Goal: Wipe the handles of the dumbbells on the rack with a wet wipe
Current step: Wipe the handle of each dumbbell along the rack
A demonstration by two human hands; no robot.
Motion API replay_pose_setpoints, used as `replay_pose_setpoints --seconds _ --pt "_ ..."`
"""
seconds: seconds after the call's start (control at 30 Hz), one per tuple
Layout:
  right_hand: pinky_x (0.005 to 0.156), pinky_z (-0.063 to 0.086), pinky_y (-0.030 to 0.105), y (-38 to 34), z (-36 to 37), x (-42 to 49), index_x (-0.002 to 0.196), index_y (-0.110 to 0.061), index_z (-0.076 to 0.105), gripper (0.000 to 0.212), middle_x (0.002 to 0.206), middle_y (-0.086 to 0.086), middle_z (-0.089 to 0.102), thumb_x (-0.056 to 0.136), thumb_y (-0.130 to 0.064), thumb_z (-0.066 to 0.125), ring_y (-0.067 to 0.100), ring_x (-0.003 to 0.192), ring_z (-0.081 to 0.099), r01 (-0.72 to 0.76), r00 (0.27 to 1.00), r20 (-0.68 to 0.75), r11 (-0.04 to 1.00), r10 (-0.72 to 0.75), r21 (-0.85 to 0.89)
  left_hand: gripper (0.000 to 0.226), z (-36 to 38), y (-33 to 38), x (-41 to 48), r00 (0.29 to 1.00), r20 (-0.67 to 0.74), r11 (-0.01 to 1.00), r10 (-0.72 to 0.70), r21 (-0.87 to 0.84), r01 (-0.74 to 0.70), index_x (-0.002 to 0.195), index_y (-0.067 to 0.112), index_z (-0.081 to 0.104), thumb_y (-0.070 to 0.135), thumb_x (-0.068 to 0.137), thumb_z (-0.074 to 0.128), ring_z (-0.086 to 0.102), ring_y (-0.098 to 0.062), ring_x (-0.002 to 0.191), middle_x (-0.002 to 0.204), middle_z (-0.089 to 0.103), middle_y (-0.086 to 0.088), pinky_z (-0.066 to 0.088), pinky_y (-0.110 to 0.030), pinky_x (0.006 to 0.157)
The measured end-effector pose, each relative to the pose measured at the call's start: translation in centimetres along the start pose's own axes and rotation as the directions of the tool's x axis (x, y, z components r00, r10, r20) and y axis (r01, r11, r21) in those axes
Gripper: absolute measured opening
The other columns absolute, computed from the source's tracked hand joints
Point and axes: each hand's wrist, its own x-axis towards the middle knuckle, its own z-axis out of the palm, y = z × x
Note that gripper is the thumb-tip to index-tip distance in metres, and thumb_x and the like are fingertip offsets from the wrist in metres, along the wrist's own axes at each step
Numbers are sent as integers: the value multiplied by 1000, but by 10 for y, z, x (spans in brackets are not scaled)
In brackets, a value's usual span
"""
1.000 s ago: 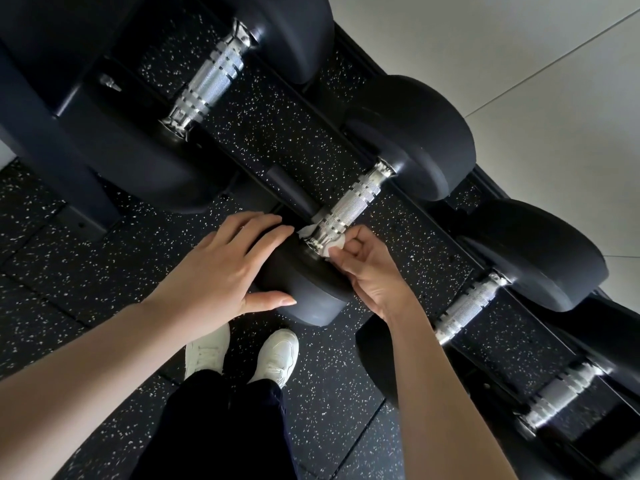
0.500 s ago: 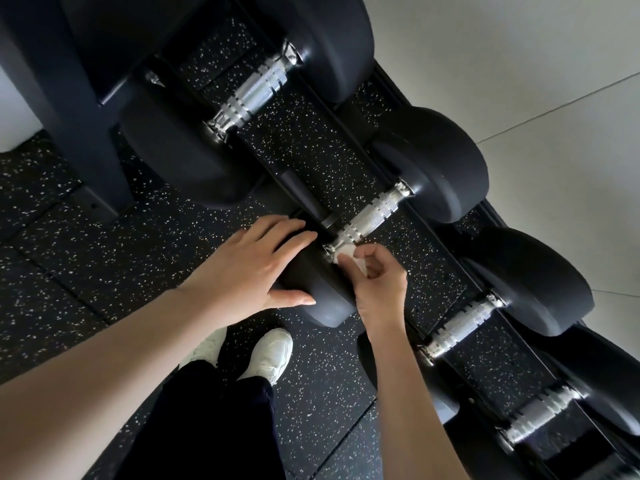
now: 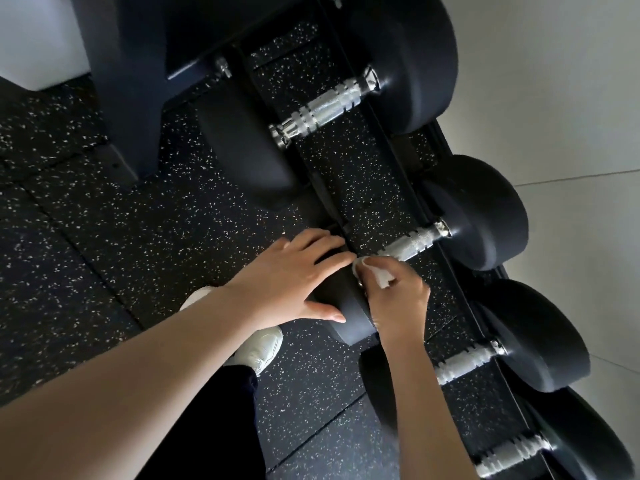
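Note:
Several black dumbbells with silver knurled handles lie across a low black rack (image 3: 460,292). My left hand (image 3: 294,275) rests flat, fingers straight, on the near head (image 3: 353,317) of the second dumbbell. My right hand (image 3: 394,289) pinches a white wet wipe (image 3: 375,273) at the near end of that dumbbell's handle (image 3: 412,242); the wipe hides where handle and head meet. The bigger dumbbell's handle (image 3: 325,109) shows bare above. Two more handles (image 3: 464,363) (image 3: 512,455) lie below right.
A black rack upright (image 3: 128,98) stands at the upper left on black speckled rubber flooring (image 3: 121,254). My white shoes (image 3: 259,348) and dark trousers are below my left arm. Pale wall panels (image 3: 571,116) run behind the rack on the right.
The camera has shifted, so the rack sits further right and lower. My right hand has turned on the handle's near end, showing more of the wipe. My left hand stays on the dumbbell head.

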Motion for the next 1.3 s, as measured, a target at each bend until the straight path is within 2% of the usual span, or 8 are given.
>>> replay_pose_setpoints --seconds 0.17,0.3,0.53,0.7,0.8,0.97,1.17,1.3 --pt "66 48 23 0 -4 -1 92 -26 73 12 91 -7 72 80 -29 72 12 77 66 83 997 9 994 -83 -75 79 5 -4 1 1000 -25 999 0 -46 -1 137 27 43 74 75 34 30 -21 132 143 44 0 48 -47 87" --pt "56 44 24 -10 -4 8 95 -29 72 14 75 2 71 82 -33 68 21 60 60 70 994 92 977 -53 -201 80 7 -5 1 999 -37 998 -8 -61 6 138 27 45 74 73 38 29 -21 131 142 45 0 47 -46 88" --pt "61 41 30 -43 -4 21 107 -29 65 20 92 11 65 91 -34 55 32 83 61 -11 962 231 868 144 -497 80 9 -6 1 999 -30 995 -33 -94 30 139 28 43 74 73 38 24 -20 132 144 43 1 44 -48 92" --pt "67 45 34 -52 -8 32 109 -21 61 22 100 13 64 91 -31 53 34 94 60 45 945 285 804 158 -594 82 6 -5 0 999 -3 994 -47 -95 47 141 30 40 75 73 39 25 -20 135 147 38 4 42 -48 97" --pt "73 53 38 -51 -11 41 109 -22 62 23 99 12 65 89 -33 56 33 92 61 83 940 312 791 140 -606 84 3 -5 -1 998 40 993 -58 -100 62 146 32 33 76 74 36 18 -18 139 151 31 6 37 -46 103" --pt "66 48 34 -45 -10 37 105 -21 64 22 95 12 65 90 -33 54 33 88 61 110 958 276 789 78 -605 85 1 -3 -2 994 83 990 -77 -115 86 149 35 25 75 75 34 11 -16 141 154 23 8 30 -44 107" --pt "59 44 28 -36 -32 53 99 -22 68 20 82 10 67 88 -37 61 26 70 58 51 993 115 831 15 -554 84 -1 -2 0 989 128 990 -77 -110 91 151 36 16 74 80 40 5 -15 144 157 14 10 24 -43 111" --pt "61 43 29 -32 -44 65 100 -23 69 21 83 12 68 87 -38 62 33 77 63 23 999 39 852 -3 -523 86 -2 -2 0 988 133 989 -81 -116 96 151 37 13 75 77 33 4 -14 144 158 12 11 24 -41 111"
